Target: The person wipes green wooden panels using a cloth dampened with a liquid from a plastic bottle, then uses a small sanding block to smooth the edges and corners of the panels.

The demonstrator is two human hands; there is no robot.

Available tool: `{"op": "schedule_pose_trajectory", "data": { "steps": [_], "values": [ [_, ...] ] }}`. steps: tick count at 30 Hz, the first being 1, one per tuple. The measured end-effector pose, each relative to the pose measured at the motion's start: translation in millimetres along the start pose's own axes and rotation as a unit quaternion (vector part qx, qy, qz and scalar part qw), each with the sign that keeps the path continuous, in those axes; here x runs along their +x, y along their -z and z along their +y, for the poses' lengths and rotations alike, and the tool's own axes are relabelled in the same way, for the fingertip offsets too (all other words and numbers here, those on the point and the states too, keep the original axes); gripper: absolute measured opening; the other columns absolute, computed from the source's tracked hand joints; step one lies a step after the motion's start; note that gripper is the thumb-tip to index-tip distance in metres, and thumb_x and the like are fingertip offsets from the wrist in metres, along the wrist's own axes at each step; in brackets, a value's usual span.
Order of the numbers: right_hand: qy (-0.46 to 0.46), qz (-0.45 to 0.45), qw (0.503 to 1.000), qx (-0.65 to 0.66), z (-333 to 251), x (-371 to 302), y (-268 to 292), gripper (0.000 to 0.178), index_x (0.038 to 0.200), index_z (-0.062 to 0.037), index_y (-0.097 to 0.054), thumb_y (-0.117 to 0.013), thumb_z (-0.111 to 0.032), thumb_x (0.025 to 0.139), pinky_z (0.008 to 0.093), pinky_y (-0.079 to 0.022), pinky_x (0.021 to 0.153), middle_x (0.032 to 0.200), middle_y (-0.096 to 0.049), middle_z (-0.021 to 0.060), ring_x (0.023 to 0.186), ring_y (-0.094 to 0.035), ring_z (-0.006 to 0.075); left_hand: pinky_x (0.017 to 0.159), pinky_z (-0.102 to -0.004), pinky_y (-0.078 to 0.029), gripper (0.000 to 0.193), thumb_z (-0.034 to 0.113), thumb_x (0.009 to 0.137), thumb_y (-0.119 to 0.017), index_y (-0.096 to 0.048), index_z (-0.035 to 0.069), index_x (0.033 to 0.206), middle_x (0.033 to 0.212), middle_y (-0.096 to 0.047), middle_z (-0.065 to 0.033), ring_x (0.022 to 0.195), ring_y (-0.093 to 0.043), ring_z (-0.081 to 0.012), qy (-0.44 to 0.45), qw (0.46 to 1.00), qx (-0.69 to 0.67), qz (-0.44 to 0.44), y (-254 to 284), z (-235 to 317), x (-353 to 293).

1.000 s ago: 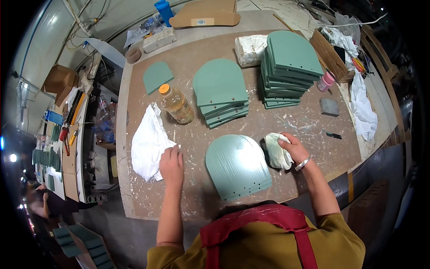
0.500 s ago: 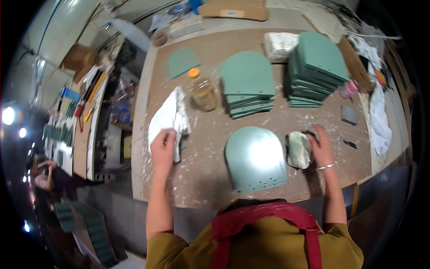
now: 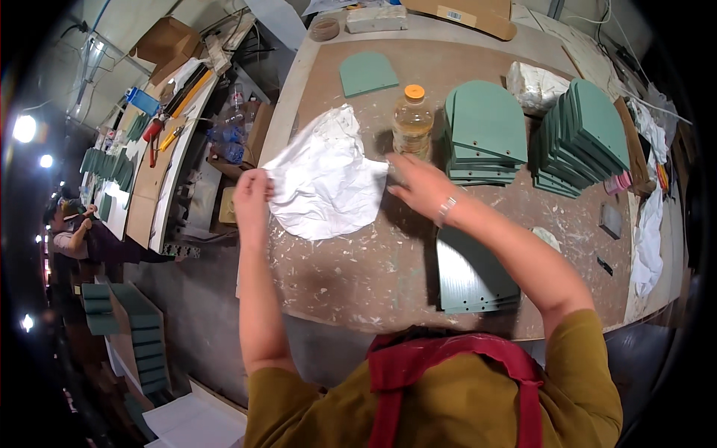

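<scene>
A crumpled white cloth (image 3: 325, 179) is spread out between my two hands over the left part of the table. My left hand (image 3: 254, 196) is closed on its left edge. At the opposite side, my right hand (image 3: 420, 187) has the cloth's right corner at its fingertips, a little blurred. Just behind that hand stands a clear bottle (image 3: 412, 127) with an orange cap and yellowish liquid. Beneath my right forearm lies a shiny green round-topped panel (image 3: 474, 272), partly covered. A whitish pad (image 3: 546, 238) peeks out past the forearm.
Two stacks of green panels, a nearer stack (image 3: 485, 119) and a taller stack (image 3: 586, 134), stand on the right. A single green panel (image 3: 368, 73) lies at the back left. A grey block (image 3: 610, 221) sits near the right edge. Another person (image 3: 82, 231) is at the far left.
My right hand has left the whitish pad and crossed left to the cloth. The cloth, bunched in my left hand before, is now spread wide. The view has shifted left.
</scene>
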State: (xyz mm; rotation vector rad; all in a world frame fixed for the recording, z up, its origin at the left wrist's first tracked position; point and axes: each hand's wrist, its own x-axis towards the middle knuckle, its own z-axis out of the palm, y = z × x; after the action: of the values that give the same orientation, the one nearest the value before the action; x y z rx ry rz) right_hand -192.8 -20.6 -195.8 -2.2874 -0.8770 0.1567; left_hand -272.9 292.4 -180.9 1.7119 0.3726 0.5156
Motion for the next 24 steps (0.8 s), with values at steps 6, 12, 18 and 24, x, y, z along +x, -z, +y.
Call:
{"op": "schedule_pose_trajectory", "data": {
  "steps": [6,12,18,24],
  "values": [
    [-0.11,-0.022,0.989,0.098,11.0,90.3,-65.4,0.042,0.121,-0.0025,-0.053,-0.064,-0.017,0.083,0.0412,-0.049,0.088,0.117,-0.06,0.0225,0.102,-0.06,0.0392,0.06,-0.0228,-0.043,0.014,0.011,0.089,-0.066,-0.063,0.0,0.097,0.073,-0.062,-0.002,0.066,-0.053,-0.0066,-0.055,0.979,0.141,-0.138,-43.1,13.0,-25.2],
    [-0.113,-0.021,0.993,-0.022,-22.3,87.7,-37.1,0.015,0.085,-0.0031,-0.067,-0.064,-0.018,0.081,0.0383,-0.051,0.075,0.087,-0.068,0.0176,0.084,-0.067,0.0306,0.065,-0.0315,-0.047,0.03,0.007,0.09,-0.059,-0.061,0.009,0.12,0.077,-0.062,-0.0123,0.066,-0.057,-0.0176,-0.059,0.942,0.274,-0.183,-51.4,24.8,-21.5],
    [-0.094,-0.17,0.878,0.437,-74.5,92.1,-12.3,0.019,0.097,0.0,-0.066,-0.065,-0.013,0.084,0.0252,-0.047,0.064,0.078,-0.067,0.0057,0.069,-0.057,0.0094,0.073,-0.027,-0.047,0.034,0.0,0.087,-0.053,-0.058,0.004,0.121,0.081,-0.064,-0.008,0.078,-0.06,-0.0131,0.001,0.967,0.107,-0.23,-33.4,-10.7,-0.5],
    [-0.098,-0.102,0.956,0.258,-30.8,80.9,-22.7,0.026,0.107,-0.0001,-0.062,-0.062,-0.012,0.084,0.0298,-0.049,0.069,0.079,-0.067,0.0111,0.073,-0.063,0.0169,0.074,-0.0271,-0.051,0.018,0.002,0.088,-0.044,-0.059,0.003,0.097,0.095,-0.064,-0.0066,0.084,-0.063,-0.0137,0.091,0.943,-0.218,-0.236,48.1,-50.7,10.3]
  ]
}}
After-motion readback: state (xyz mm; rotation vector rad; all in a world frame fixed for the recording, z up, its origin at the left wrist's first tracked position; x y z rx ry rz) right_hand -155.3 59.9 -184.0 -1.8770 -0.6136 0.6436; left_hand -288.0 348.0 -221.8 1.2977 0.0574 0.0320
